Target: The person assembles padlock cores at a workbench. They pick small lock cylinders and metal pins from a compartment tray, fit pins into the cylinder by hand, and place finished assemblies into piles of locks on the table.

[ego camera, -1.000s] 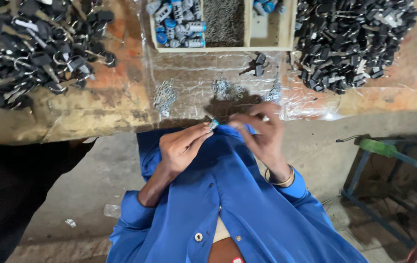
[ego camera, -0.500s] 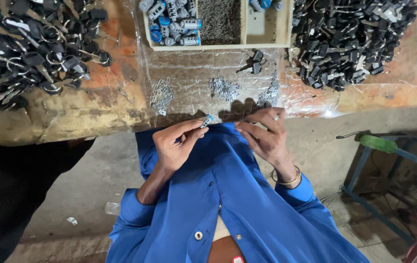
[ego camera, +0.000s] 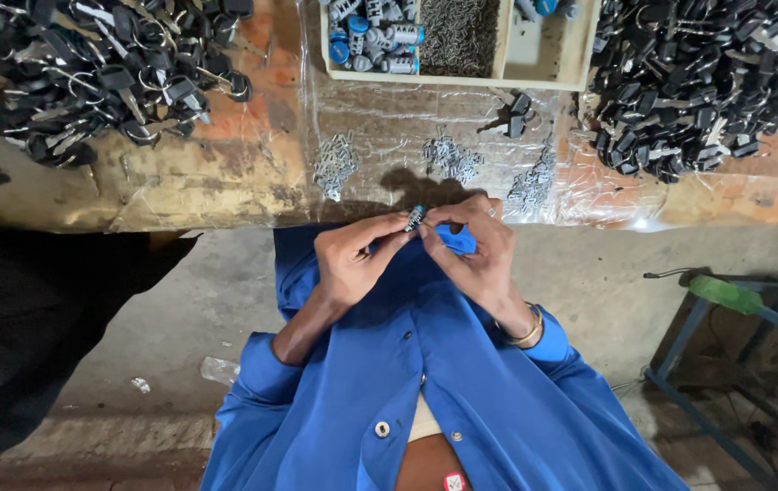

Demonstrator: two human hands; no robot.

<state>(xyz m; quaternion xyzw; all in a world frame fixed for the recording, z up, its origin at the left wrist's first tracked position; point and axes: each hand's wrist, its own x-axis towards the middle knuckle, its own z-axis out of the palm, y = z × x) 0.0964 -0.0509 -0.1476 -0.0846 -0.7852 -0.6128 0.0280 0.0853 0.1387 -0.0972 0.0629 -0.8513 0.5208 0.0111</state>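
My left hand and my right hand meet just below the workbench edge, over my blue coat. Both pinch one small metal lock cylinder with a blue end between the fingertips. The left thumb and forefinger hold its lower side, and the right fingers press on it from the right. Three small heaps of tiny metal pieces lie on the clear plastic sheet just beyond my hands.
A wooden tray at the bench's far side holds blue-capped cylinders and a bed of small grey springs. Big piles of black-headed keys lie at left and right. A green-topped metal stool stands on the floor at right.
Both hands have stayed together on the small cylinder, shifting slightly as the fingers work it. The right hand has closed in nearer the left.
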